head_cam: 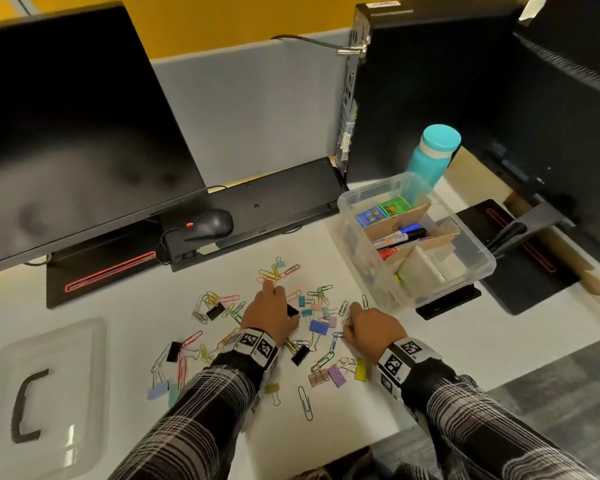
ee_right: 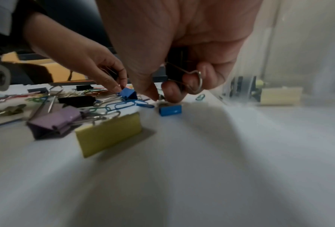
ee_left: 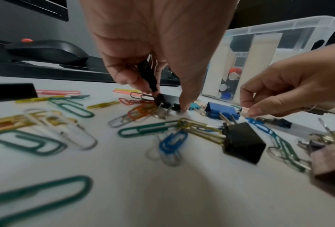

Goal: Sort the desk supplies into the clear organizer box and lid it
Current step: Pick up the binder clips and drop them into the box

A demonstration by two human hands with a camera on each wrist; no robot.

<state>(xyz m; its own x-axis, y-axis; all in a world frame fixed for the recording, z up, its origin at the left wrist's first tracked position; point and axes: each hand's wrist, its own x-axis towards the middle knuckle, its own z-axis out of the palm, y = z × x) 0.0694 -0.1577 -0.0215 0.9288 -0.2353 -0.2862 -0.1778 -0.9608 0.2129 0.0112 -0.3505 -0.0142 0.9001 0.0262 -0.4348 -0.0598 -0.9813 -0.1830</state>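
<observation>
Both hands among clips | left fingers point(ee_left: 123, 76) clamp black clip point(ee_left: 149, 76) | right point(ee_right: 191, 79) likewise, seemingly

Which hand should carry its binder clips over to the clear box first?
Right, most likely. The right hand lies nearer the clear organizer box and already holds a black binder clip in its grip. The left hand sits farther away among the paper clips.

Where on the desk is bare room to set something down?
Bare desk lies right of the right hand, in front of the organizer box, and between the lid and the clips. Around both hands, paper clips and binder clips crowd it.
</observation>
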